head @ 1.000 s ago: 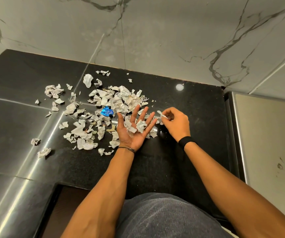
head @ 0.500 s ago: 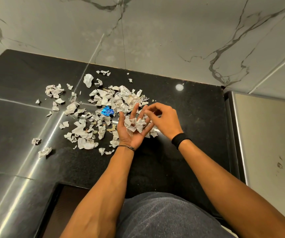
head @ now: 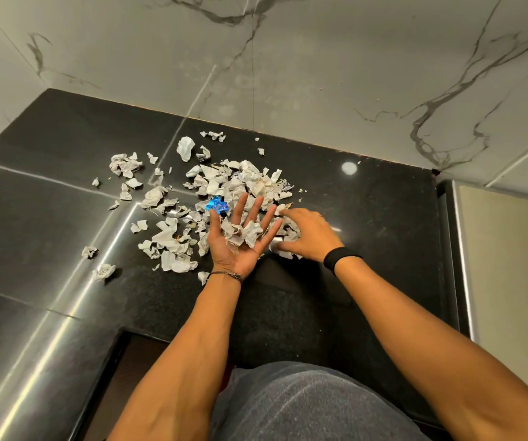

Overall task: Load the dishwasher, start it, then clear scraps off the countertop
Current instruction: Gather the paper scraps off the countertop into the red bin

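Your left hand lies palm up and spread flat on the glossy black stone surface, cradling a few crumpled white paper scraps without gripping them. Your right hand is palm down just beside it, fingers loosely curled over more scraps at the pile's right edge; whether it has pinched any, you cannot tell.

The main pile of torn white paper scraps sits beyond your fingertips, with strays scattered well to the left. A crinkled blue foil wrapper lies against the pile by your left thumb.

Judging by the look, these pieces are feather-light, soft and springy (a draught could shift them), so sweeping them together and cupping should serve better than pinching singly.

Scraps under your right palm are hidden. The dishwasher is not in view.
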A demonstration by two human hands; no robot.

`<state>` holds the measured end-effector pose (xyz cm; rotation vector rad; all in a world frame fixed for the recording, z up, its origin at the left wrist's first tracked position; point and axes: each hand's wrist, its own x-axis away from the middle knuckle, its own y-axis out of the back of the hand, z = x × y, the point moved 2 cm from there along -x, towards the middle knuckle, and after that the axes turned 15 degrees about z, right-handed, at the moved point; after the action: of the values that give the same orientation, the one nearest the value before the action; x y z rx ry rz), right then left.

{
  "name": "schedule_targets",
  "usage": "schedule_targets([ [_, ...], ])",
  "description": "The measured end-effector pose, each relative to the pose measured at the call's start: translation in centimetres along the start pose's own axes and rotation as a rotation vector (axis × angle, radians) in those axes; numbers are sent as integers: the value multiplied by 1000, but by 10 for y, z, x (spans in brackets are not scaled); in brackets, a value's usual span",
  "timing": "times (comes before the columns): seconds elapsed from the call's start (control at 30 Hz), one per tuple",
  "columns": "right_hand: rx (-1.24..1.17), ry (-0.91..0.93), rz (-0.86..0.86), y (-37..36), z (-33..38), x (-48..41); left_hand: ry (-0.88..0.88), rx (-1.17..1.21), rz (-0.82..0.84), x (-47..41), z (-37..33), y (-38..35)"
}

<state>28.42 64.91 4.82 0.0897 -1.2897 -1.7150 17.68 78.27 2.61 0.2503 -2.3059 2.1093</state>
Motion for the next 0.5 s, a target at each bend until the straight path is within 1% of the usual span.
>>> schedule_targets([
  [0.1, 110, 52, 31, -8, 2, 2, -14, 8, 4, 1, 0, 2],
  [0.27, 143, 92, -56, -6, 2, 11, -18, -39, -6, -3, 5, 2],
  [0.33, 80, 52, -97, -3, -2, 14, -23, -63, -20, -5, 5, 1],
  [0.4, -43, 10, -146, 4, -5, 20, -32, -96, -41, -6, 5, -1],
  [0.5, -235, -1, -234, 18, -6, 25, -61, -137, -67, -7, 4, -3],
])
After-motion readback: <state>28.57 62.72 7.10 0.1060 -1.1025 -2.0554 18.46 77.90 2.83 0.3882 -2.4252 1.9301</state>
